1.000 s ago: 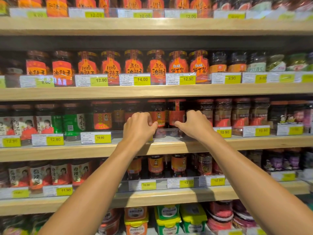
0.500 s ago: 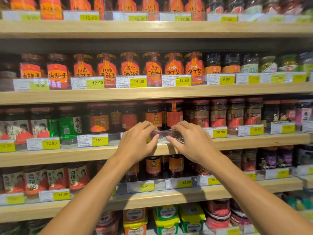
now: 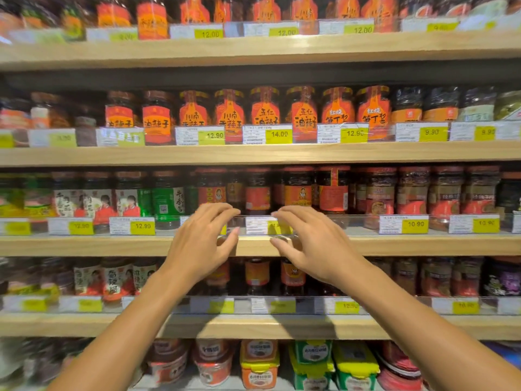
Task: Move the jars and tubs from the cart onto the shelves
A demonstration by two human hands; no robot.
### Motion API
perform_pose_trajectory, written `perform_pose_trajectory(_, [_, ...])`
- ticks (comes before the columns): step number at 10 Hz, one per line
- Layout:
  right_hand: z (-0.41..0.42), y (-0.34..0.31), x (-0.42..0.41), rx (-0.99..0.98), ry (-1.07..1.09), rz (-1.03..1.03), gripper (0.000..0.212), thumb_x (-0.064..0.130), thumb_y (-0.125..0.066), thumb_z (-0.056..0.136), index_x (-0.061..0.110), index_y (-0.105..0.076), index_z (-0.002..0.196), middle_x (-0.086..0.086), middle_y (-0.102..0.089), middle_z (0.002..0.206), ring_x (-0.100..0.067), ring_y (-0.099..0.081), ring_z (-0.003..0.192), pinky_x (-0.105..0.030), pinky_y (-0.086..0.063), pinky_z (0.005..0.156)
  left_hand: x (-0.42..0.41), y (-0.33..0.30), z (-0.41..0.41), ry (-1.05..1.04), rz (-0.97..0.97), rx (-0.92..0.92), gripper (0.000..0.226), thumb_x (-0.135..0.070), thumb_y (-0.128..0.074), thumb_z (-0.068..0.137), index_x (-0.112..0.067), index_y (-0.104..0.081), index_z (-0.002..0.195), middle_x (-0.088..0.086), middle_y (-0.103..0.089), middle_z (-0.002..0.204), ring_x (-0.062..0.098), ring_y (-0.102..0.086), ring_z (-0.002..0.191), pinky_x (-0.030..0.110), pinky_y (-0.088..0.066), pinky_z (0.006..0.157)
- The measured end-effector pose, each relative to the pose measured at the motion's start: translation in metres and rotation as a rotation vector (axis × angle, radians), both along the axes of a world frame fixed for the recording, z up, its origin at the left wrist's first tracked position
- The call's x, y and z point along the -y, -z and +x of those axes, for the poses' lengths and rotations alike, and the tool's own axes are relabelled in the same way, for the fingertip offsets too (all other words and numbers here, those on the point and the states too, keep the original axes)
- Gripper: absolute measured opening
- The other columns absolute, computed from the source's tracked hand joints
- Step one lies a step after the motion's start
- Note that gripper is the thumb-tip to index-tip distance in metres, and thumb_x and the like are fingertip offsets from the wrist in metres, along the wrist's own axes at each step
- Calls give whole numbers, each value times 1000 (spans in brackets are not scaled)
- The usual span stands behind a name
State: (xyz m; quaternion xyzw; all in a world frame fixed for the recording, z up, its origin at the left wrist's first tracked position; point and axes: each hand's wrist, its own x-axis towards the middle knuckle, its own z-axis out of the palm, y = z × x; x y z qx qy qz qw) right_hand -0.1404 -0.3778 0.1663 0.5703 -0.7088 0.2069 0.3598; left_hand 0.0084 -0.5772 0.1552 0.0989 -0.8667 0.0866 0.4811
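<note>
Both hands are reaching toward the front of the middle shelf (image 3: 423,245), and neither is holding anything. The left hand (image 3: 201,244) is spreading its fingers (image 3: 222,211) loosely, tips pointing right, with the thumb lying lower, near the wooden lip. The right hand (image 3: 310,244) is mirroring it, fingers released and pointing left, so the two sets of fingertips are facing each other with a gap between.

In that gap, a price label (image 3: 258,225) is sitting in the clear plastic guard rail (image 3: 352,221) that is running along the shelf front; the rail is probably there to stop stock from sliding off. Just beyond the fingertips, behind the rail, dark red-lidded jars (image 3: 297,190) are standing upright in a packed row, labels turned outward for shoppers. Whether the fingertips are touching the rail cannot be told.

Below the wrists, further jars are lining the next shelf down, and yellow-lidded tubs (image 3: 259,362) are filling the lowest one. The cart is not showing in this view. Judging by the relaxed, empty fingers, the hands are likely between jars rather than placing one.
</note>
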Motion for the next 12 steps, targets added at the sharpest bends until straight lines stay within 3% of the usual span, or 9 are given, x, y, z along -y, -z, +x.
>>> perform_pose_trajectory(3, [21, -21, 57, 86, 162, 174, 65, 67, -33, 98, 23, -52, 142, 4, -54, 143, -23, -57, 121, -38, -43, 95, 23, -4, 17, -128, 7, 62, 41, -51, -45, 96, -28, -62, 125, -12, -57, 122, 13, -54, 113, 32, -51, 80])
perform_pose_trajectory(6, [22, -25, 66, 85, 207, 273, 69, 71, -29, 96, 27, -48, 144, 6, -51, 147, -26, -61, 118, -39, -44, 89, 28, -14, 13, -168, 29, 186, 48, -58, -39, 98, -29, -55, 134, -11, -49, 135, 16, -52, 118, 34, -48, 88])
perform_pose_trajectory(10, [24, -13, 33, 24, 161, 197, 66, 63, -42, 97, 24, -40, 151, 4, -47, 151, -19, -43, 138, -34, -32, 112, 20, -5, 26, -23, -71, 128, 45, -47, -45, 96, -29, -54, 136, -10, -56, 132, 13, -55, 119, 32, -49, 91])
perform_pose_trajectory(12, [22, -2, -3, 12, 161, 133, 62, 59, -47, 97, 25, -42, 149, 5, -47, 151, -16, -41, 140, -33, -32, 115, 5, 1, 33, 93, -104, 105, 43, -44, -49, 96, -26, -57, 134, -8, -56, 134, 13, -52, 125, 34, -51, 93])
